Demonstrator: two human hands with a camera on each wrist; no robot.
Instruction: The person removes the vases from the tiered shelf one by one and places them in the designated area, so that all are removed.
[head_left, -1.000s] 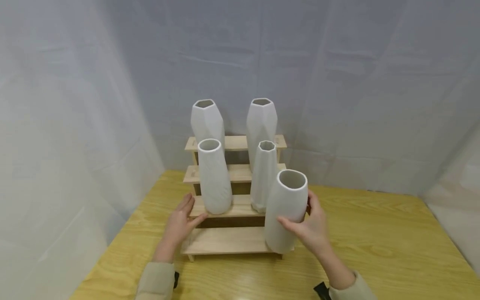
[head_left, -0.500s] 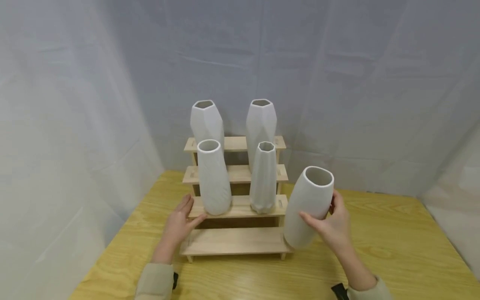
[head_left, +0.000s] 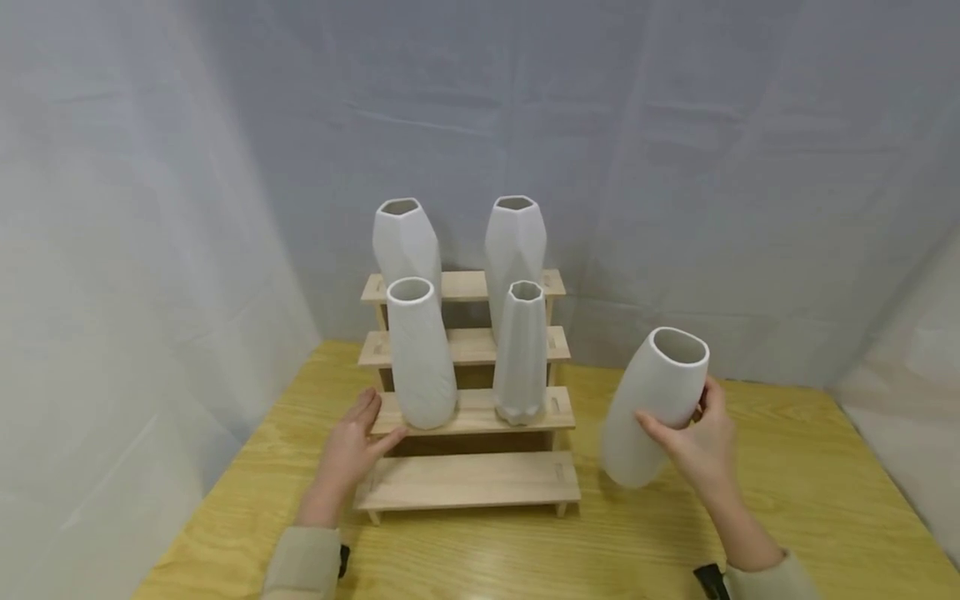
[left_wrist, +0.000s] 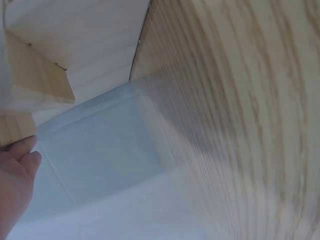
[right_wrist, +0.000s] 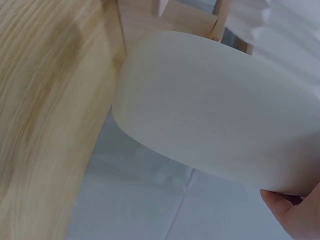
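Note:
My right hand [head_left: 701,437] grips a smooth white vase [head_left: 652,412] by its upper part, thumb on the near side. The vase leans with its mouth to the right, off the right side of the tiered wooden stand [head_left: 472,482]. In the right wrist view the vase [right_wrist: 200,105] fills the middle, its base close over the tabletop. My left hand [head_left: 351,450] holds the left end of the stand's second step from the bottom. The left wrist view shows its fingertips [left_wrist: 31,157] at the step's wooden edge [left_wrist: 15,127].
On that second step stand a round-mouthed white vase [head_left: 423,367] and a slim fluted vase [head_left: 521,358]. Behind them are two faceted white vases, one left [head_left: 407,242] and one right [head_left: 516,242]. Pale cloth [head_left: 675,167] hangs around the yellow wooden table [head_left: 795,492].
My right hand has carried the smooth vase from the right end of the bottom step out to the right, tilting it. My left hand has stayed at the stand.

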